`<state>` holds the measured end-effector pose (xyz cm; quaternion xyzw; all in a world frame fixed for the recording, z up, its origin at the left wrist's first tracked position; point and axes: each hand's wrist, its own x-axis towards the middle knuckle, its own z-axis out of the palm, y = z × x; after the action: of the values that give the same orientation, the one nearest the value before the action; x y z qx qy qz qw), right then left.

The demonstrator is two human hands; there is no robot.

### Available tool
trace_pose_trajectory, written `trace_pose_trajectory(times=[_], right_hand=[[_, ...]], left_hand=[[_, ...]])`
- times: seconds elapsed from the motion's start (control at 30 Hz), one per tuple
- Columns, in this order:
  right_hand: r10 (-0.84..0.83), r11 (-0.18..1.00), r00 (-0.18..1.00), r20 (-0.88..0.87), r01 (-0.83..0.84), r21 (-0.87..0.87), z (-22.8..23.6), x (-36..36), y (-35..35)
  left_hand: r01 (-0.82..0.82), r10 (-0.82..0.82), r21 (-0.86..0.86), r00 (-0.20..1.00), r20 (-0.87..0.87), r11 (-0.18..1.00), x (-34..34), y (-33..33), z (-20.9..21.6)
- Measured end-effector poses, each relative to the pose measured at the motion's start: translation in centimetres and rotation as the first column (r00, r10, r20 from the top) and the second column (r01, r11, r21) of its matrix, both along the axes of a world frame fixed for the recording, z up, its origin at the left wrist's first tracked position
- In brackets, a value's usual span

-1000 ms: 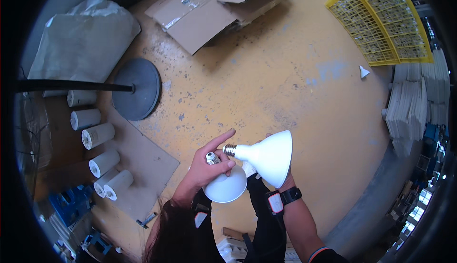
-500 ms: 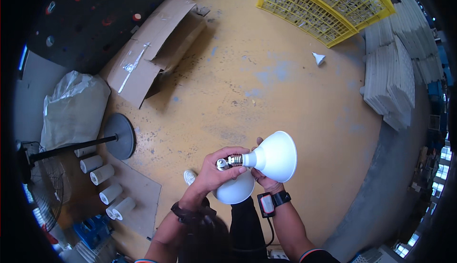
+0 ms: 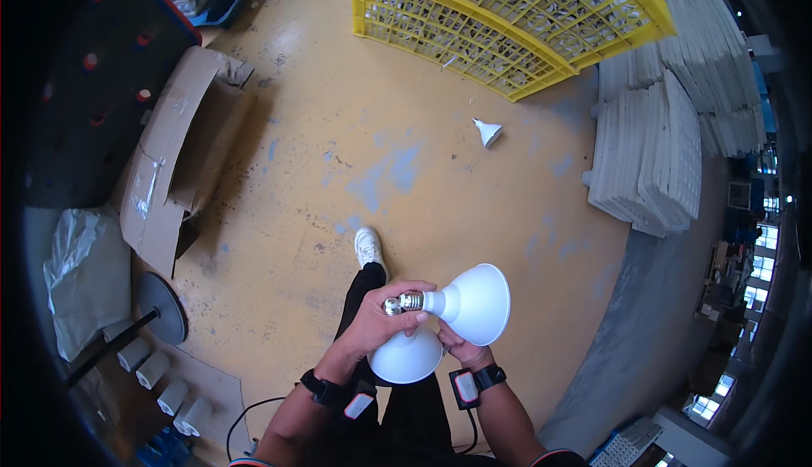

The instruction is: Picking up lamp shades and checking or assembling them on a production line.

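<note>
My left hand is closed around the metal screw bases of two white reflector light bulbs. One bulb points its wide face to the right; the other bulb hangs lower, facing down toward my legs. My right hand is closed at the underside of the right bulb, close to its neck, with some fingers hidden behind the bulbs. Farther off on the floor lies a similar white bulb, on its own.
A yellow plastic crate full of small white parts stands ahead. Stacked white trays line the right. At left are an open cardboard box, a plastic bag, a round black stand base and several white rolls.
My view has shifted forward and right, so the crate and loose bulb appear nearer. My white shoe now shows ahead of my hands. Both bulbs stay in my grip.
</note>
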<state>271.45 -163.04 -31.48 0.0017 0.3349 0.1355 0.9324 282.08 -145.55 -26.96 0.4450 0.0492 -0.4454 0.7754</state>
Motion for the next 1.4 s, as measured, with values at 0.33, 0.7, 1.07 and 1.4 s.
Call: trace_pose_trajectory(times=[0.33, 0.7, 1.07, 1.4], right_hand=[[0.509, 0.671, 0.807, -0.299, -0.590, -0.450, -5.2, 12.8, -18.0], [0.246, -0.966, 0.496, -0.833, 0.059, -0.251, -30.9, 38.1, -34.2], [0.081, -0.951, 0.259, -0.962, 0.309, 0.003, -46.6, 42.7, -35.0], [0.941, -0.314, 0.119, -0.318, 0.660, -0.682, -9.6, 42.1, -22.1]], left_hand=[[-0.155, 0.171, 0.286, 0.985, -0.030, 0.946, 13.1, -13.6, -1.7], [-0.249, 0.124, 0.775, 0.968, 0.218, 0.580, 18.3, -24.9, -22.2], [-0.234, 0.158, 0.717, 0.972, 0.173, 0.657, 18.0, -24.0, -27.3], [-0.578, 0.666, 0.712, 0.716, 0.209, 0.398, 10.6, -21.9, -13.3]])
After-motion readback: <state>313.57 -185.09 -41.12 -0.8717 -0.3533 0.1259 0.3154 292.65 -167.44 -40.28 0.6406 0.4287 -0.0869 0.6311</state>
